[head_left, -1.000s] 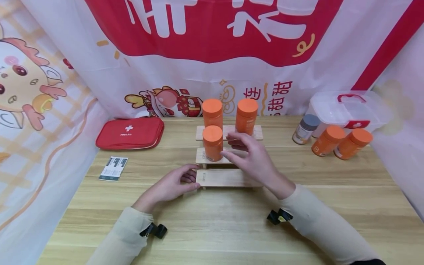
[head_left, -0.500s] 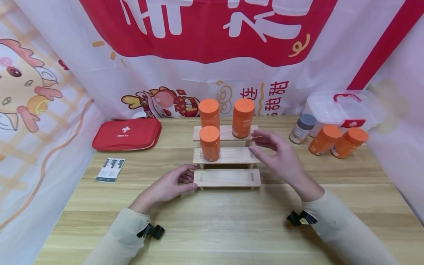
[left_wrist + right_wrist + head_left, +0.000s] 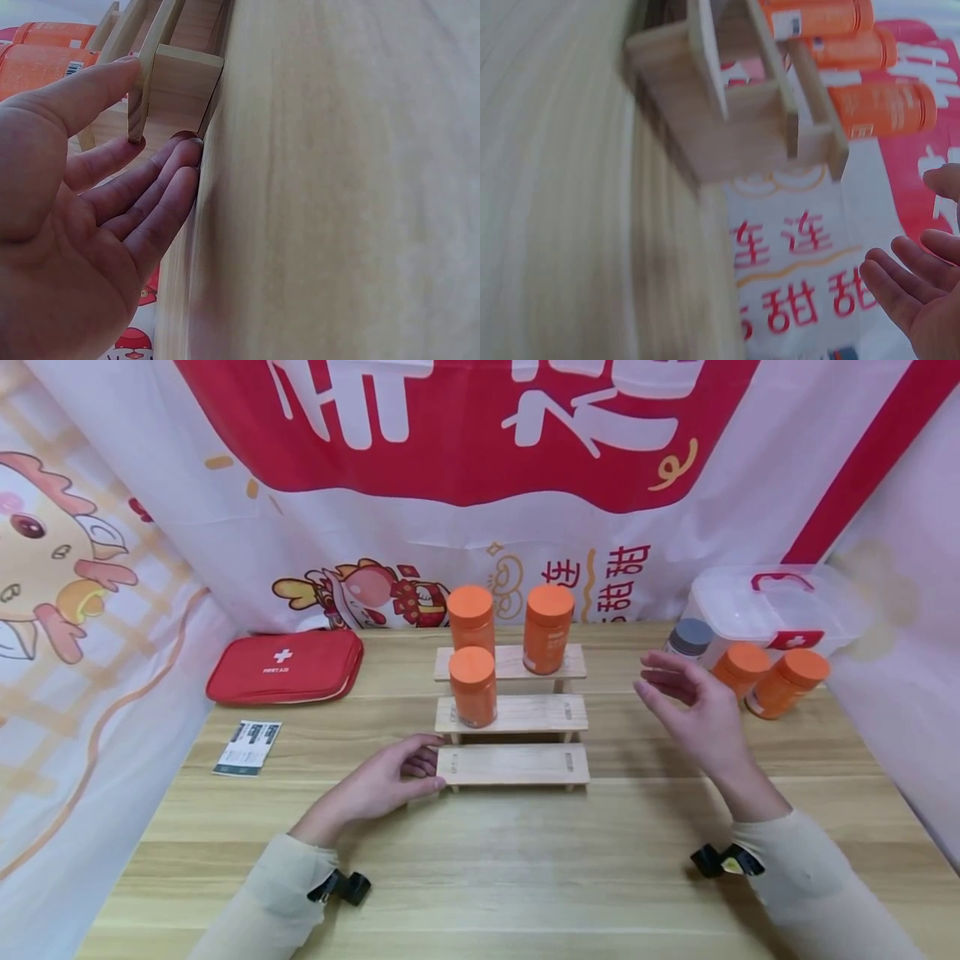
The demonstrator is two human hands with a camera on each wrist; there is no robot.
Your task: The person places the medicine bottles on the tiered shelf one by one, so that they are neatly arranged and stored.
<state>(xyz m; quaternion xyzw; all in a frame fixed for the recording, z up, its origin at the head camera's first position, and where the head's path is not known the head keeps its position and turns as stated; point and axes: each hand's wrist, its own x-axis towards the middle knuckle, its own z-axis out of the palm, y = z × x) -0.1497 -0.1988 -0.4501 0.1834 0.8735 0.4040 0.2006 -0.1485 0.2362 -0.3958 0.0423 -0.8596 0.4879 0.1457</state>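
A three-step wooden display stand (image 3: 517, 764) sits mid-table. Two orange bottles stand on its top step, one at left (image 3: 471, 612) and one at right (image 3: 548, 631); another orange bottle (image 3: 473, 689) is on the middle step's left end. My left hand (image 3: 382, 782) holds the left end of the lowest step; in the left wrist view, its thumb and index finger (image 3: 105, 159) bracket the board's edge. My right hand (image 3: 701, 714) is over the table right of the stand, fingers loosely bent around nothing. It overlaps a grey-capped bottle (image 3: 689, 639) and an orange bottle (image 3: 738, 665).
Another orange bottle (image 3: 789, 683) stands at the right, before a clear box (image 3: 738, 602) with a red handle. At the left lie a red first-aid pouch (image 3: 285, 668) and a printed card (image 3: 247, 747). A printed cloth (image 3: 420, 518) hangs behind the table.
My right hand has moved from beside the middle-step bottle rightward, away from the stand, toward the bottles at right. The left hand has stayed at the lowest step.
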